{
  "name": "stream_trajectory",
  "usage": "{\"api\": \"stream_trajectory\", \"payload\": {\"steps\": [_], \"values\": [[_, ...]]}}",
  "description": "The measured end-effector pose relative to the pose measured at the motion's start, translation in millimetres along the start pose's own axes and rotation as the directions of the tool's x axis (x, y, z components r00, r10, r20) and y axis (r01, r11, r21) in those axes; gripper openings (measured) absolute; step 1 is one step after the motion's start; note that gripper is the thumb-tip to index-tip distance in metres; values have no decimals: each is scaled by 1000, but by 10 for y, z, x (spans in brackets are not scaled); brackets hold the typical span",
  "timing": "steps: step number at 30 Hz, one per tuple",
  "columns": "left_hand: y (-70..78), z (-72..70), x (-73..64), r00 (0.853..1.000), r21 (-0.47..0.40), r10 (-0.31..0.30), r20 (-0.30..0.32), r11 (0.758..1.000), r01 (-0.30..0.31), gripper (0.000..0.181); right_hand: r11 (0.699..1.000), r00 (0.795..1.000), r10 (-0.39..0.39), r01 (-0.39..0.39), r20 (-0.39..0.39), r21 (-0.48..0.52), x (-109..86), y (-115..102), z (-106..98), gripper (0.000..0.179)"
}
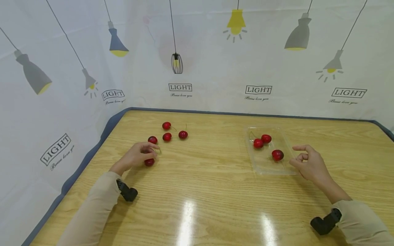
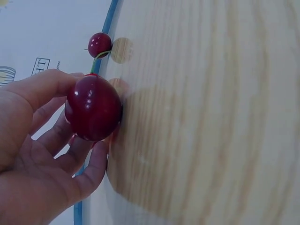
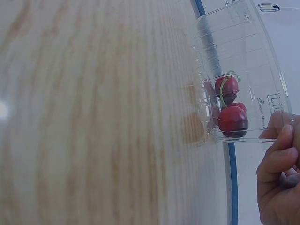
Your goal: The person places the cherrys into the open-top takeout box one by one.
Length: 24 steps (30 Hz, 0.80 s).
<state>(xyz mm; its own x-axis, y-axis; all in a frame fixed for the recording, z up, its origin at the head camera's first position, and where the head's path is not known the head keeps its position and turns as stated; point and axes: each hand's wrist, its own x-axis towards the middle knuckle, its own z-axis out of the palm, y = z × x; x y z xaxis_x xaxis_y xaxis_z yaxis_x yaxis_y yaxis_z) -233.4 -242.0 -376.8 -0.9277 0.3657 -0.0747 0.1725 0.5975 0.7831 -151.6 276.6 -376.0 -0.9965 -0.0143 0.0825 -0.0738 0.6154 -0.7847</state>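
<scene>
At left, my left hand [image 1: 140,155] arches over a dark red cherry [image 2: 93,108], its thumb and fingers spread around the far side. In the head view a gap shows between thumb and index tips, with a green stem [image 1: 159,150] by them. The cherry hides the thumb tip in the left wrist view; contact there is unclear. My right hand [image 1: 311,164] pinches the right edge of a clear plastic tray [image 1: 255,165] between thumb and fingers. Inside the tray lie two cherries close together [image 1: 258,143] and another cherry [image 1: 277,155] nearer the hand.
Beyond the left hand, several more cherries [image 1: 167,137] lie loose on the wooden table [image 1: 209,191]. A printed curtain [image 1: 212,68] hangs behind the table and along its left side. A blue edging [image 1: 191,111] follows the table's far edge.
</scene>
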Motion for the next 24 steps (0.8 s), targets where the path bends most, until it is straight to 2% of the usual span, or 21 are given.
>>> {"api": "stream_trajectory", "payload": {"steps": [4, 8, 20, 24], "values": [[7, 1, 10, 1000, 7, -6, -3, 1000, 6, 28, 1000, 1000, 2, -2, -2, 2, -4, 0, 1, 41], [22, -3, 14, 1000, -23, -15, 3, 1000, 15, 26, 1000, 1000, -2, 2, 2, 1, -10, -8, 1, 41], [48, -27, -16, 1000, -47, 20, -13, 999, -21, 26, 1000, 1000, 1, -1, -1, 0, -9, -18, -3, 41], [58, -25, -27, 1000, -61, 14, -27, 998, -16, 27, 1000, 1000, 2, -2, 0, 1, -9, -19, -4, 41]]}}
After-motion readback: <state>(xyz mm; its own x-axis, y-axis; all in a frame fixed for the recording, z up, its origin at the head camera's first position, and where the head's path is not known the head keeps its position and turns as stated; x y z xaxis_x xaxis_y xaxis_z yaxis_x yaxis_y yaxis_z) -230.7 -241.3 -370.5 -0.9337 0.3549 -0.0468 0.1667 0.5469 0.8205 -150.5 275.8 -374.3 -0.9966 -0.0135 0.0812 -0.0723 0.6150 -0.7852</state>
